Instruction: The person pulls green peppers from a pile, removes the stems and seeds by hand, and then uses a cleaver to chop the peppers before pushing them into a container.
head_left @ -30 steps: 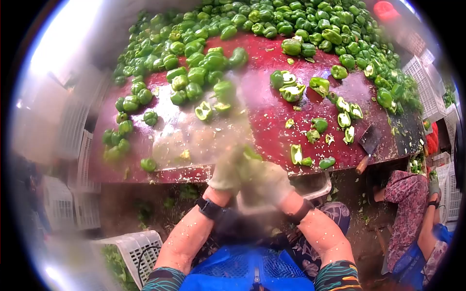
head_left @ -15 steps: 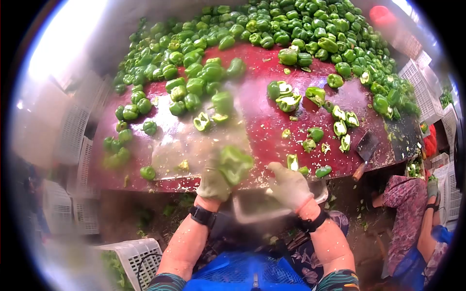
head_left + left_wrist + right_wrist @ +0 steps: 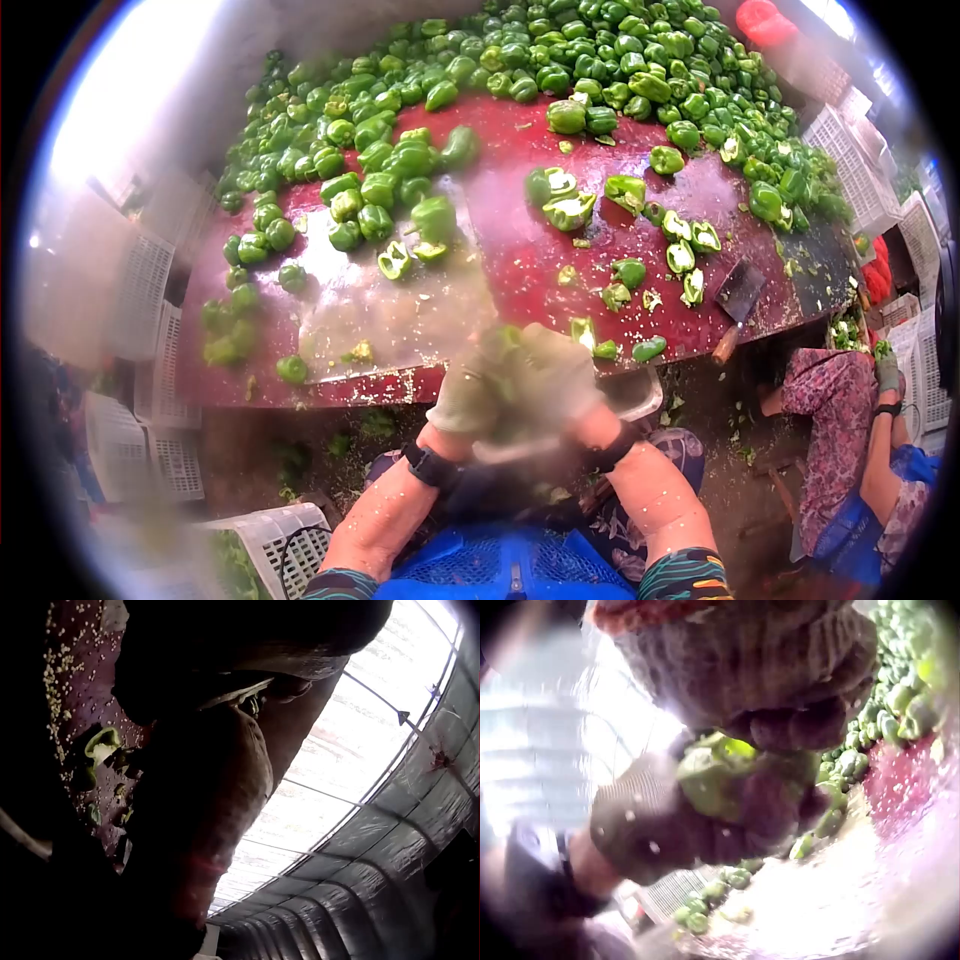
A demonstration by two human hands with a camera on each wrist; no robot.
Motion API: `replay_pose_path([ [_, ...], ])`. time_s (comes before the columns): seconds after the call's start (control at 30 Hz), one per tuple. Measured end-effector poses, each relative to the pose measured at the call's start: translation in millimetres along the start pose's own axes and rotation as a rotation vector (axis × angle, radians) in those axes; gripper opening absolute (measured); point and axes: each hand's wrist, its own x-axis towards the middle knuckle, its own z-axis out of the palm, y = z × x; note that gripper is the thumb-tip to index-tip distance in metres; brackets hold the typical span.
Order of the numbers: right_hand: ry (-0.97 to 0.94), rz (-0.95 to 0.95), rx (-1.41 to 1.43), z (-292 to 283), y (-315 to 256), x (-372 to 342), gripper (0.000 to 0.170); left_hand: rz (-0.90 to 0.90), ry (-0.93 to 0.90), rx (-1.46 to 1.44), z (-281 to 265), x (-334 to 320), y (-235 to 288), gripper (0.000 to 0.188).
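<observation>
Both gloved hands meet in front of the body, above the table's near edge. My left hand [image 3: 465, 395] grips a green bell pepper [image 3: 705, 776], and its fingers wrap the pepper from below in the right wrist view. Over the top curl the fingers of my right hand [image 3: 565, 375], closing on the same pepper. In the head view the hands are blurred and hide most of it. The left wrist view is mostly dark; a cut pepper piece [image 3: 103, 745] and scattered seeds show on the red tabletop there.
Whole green peppers [image 3: 640, 60] heap across the back of the red table [image 3: 540, 250]. Cut halves [image 3: 568, 210] lie at the right, near a wooden-handled chopping blade [image 3: 740, 290]. A pale tray [image 3: 645, 395] sits under the hands. White crates [image 3: 285, 535] and another person's leg [image 3: 825, 430] flank the table.
Half a second ago the hands were apart, the left holding up an opened pepper and the right open. Now the right hand has moved left and joined it on the pepper.
</observation>
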Motion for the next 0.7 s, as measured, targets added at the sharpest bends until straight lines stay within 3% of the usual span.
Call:
replay_pose_path([
  [0.1,-0.065,0.565,0.918,-29.1,-6.6,11.9,0.005,-0.036,0.075,-0.039,0.4,-2.0,11.6,0.033],
  [0.13,-0.140,0.590,0.931,-34.3,-3.3,11.0,0.009,-0.046,0.105,-0.065,2.0,-2.8,14.8,0.033],
  [0.23,-0.104,0.197,0.641,-16.8,-9.9,-0.4,0.008,0.015,0.035,-0.013,-10.1,1.3,8.6,0.035],
  [0.27,-0.089,-0.013,0.325,-14.3,-10.6,0.0,0.011,0.043,0.007,0.019,-8.1,1.9,3.9,0.036],
  [0.33,-0.294,-0.012,0.038,-12.9,-17.0,1.4,0.017,0.097,-0.046,0.087,-2.8,2.4,-6.8,0.037],
  [0.43,-0.367,-0.143,-0.082,-13.3,-13.0,-1.1,0.027,0.099,-0.044,0.229,10.6,-4.5,-4.9,0.038],
  [0.53,-0.489,-0.103,-0.111,-19.9,-23.5,1.1,0.028,0.053,-0.044,0.217,-19.2,8.5,-10.9,0.041],
  [0.6,-0.518,-0.124,-0.071,-21.9,-24.1,-2.5,0.027,0.021,-0.052,0.178,-21.0,7.4,-5.7,0.044],
  [0.67,-0.385,-0.162,-0.013,-15.3,-17.6,-11.0,0.024,-0.027,-0.043,0.105,-15.2,4.4,-1.9,0.046],
  [0.7,-0.333,-0.083,0.170,-10.5,-7.9,-15.3,0.021,-0.009,-0.027,0.076,-14.1,7.3,1.7,0.045],
])
